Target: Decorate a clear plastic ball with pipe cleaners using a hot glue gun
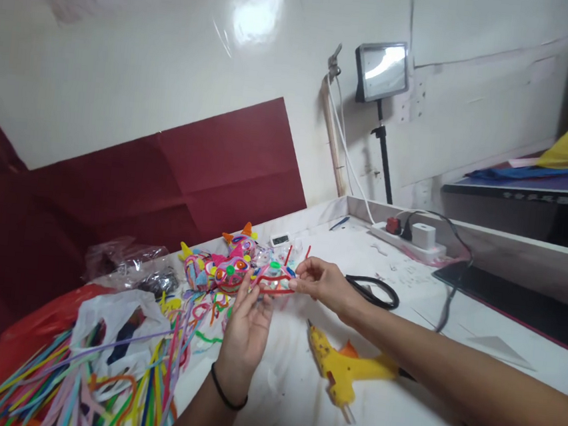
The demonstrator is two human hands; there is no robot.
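Note:
My left hand (245, 326) and my right hand (324, 285) hold a small red pipe-cleaner frame (273, 280) between them above the white table (395, 411). The left fingers pinch its left end, the right fingertips grip its right end. Just behind it stand colourful pipe-cleaner figures (226, 264) with yellow and orange spikes. A black band circles my left wrist.
A yellow glue gun (343, 373) lies under my right forearm. Black scissors (374, 292) lie behind my right hand. Loose pipe cleaners (97, 382) and plastic bags fill the left. A power strip (409, 242), a lamp on a stand (382, 72) and a dark mat (521, 303) sit at the back right.

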